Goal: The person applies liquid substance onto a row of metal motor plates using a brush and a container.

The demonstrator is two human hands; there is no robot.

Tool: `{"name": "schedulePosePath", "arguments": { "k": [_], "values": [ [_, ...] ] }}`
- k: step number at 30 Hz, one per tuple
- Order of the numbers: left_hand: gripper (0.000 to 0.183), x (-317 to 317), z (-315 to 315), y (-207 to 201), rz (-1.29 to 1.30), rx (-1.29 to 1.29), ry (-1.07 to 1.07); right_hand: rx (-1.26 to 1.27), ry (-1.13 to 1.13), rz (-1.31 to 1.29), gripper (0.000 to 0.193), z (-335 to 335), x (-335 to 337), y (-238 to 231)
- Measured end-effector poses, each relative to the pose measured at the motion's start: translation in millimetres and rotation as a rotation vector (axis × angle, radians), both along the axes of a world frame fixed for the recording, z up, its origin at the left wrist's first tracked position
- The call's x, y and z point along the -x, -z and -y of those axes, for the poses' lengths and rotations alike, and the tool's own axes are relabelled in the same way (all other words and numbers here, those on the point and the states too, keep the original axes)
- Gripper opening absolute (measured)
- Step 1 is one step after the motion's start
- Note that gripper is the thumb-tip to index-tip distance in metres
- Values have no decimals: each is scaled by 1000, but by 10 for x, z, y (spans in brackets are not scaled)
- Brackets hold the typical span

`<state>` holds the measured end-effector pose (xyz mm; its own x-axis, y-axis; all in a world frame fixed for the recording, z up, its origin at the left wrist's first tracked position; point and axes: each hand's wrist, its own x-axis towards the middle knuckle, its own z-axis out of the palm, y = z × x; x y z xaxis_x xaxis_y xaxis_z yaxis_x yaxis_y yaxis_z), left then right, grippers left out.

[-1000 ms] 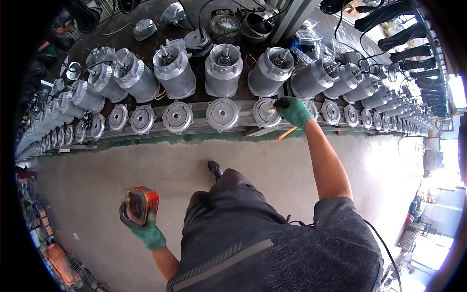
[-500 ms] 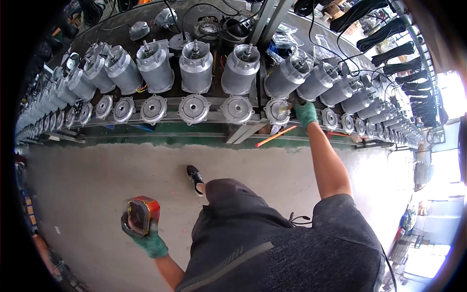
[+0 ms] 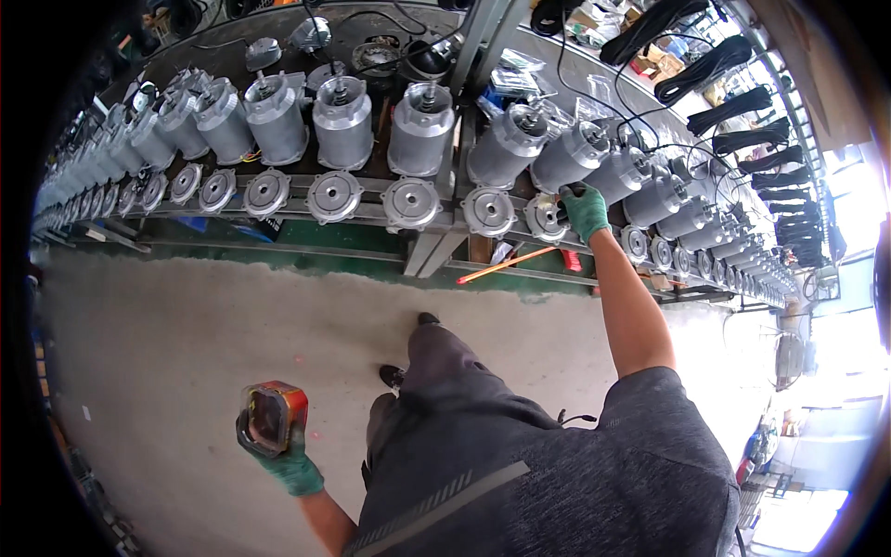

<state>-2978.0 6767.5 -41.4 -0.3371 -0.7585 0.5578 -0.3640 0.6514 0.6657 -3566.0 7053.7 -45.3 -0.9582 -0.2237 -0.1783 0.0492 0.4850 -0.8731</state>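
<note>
My left hand [image 3: 295,469], in a green glove, is wrapped round an open red-and-orange tub [image 3: 295,405] with brownish stuff inside, held out over the floor at the left. My right hand [image 3: 586,213], also gloved in green, reaches to the bench edge. Its fingers are closed on what looks like a small brush [image 3: 561,201], mostly hidden by the glove. The brush's end is at a round metal end cover [image 3: 542,221], partly covered by the hand. Behind that cover stands a grey motor housing [image 3: 568,158] with its shaft up.
Motor housings [image 3: 342,125] line the long bench, with end covers [image 3: 334,196] along its front rail. An orange stick [image 3: 506,265] and a red brush head [image 3: 571,260] lie below the rail. Black cable coils [image 3: 703,70] hang at the upper right. A metal post [image 3: 471,70] rises from the bench.
I have stepped right along the bench, so housings and covers shift left in view. My right hand has moved from one end cover to the one right of it. The tub stays in my left hand.
</note>
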Motion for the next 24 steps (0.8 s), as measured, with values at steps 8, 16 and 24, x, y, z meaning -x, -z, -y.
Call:
{"name": "schedulePosePath", "arguments": {
  "k": [8, 16, 24],
  "values": [
    [33, 245, -394, 335, 136, -208, -196, -30, 42, 33, 16, -468, 244, 451],
    [51, 1093, -892, 53, -1, -202, 92, -299, -554, -246, 20, -865, 810, 885],
    [41, 2060, -1459, -271, -40, -262, 102, 16, -55, 63, 20, -1659, 988, -140]
  ]
}}
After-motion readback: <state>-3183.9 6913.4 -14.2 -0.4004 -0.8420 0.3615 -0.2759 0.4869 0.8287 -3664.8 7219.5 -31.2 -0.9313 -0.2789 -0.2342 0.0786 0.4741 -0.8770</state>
